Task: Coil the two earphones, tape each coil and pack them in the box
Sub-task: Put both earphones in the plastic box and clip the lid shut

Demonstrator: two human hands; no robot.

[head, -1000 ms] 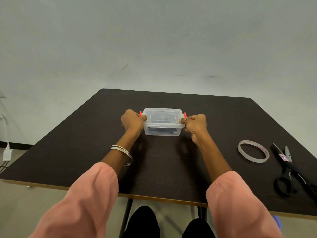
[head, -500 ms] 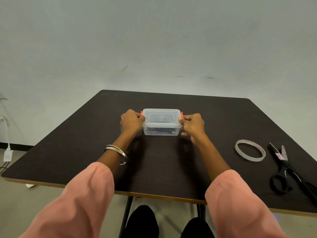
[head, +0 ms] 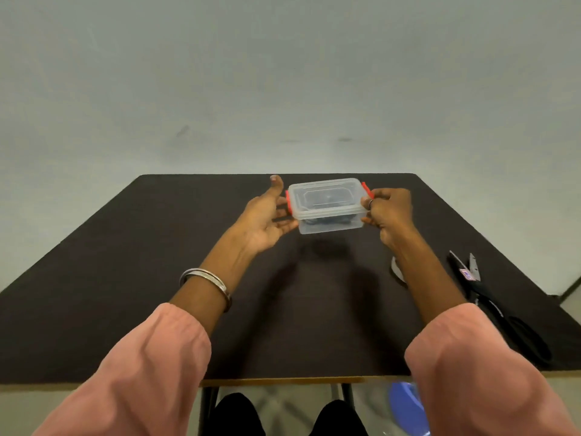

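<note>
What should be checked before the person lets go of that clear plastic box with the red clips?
1. Lid on the clear plastic box with red clips: ok.
2. Dark coils visible inside: ok; tape on them: cannot tell.
3. Both clips snapped down: cannot tell.
4. Right hand gripping the box end: ok.
5. Left hand gripping: not ok, fingers spread open.
6. Box resting on the dark table: cannot tell.

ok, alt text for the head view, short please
Two bare hands hold a lidded clear plastic box with red clips over a dark table: right hand grips its end, left hand open beside it. Scissors lie at right.
</note>
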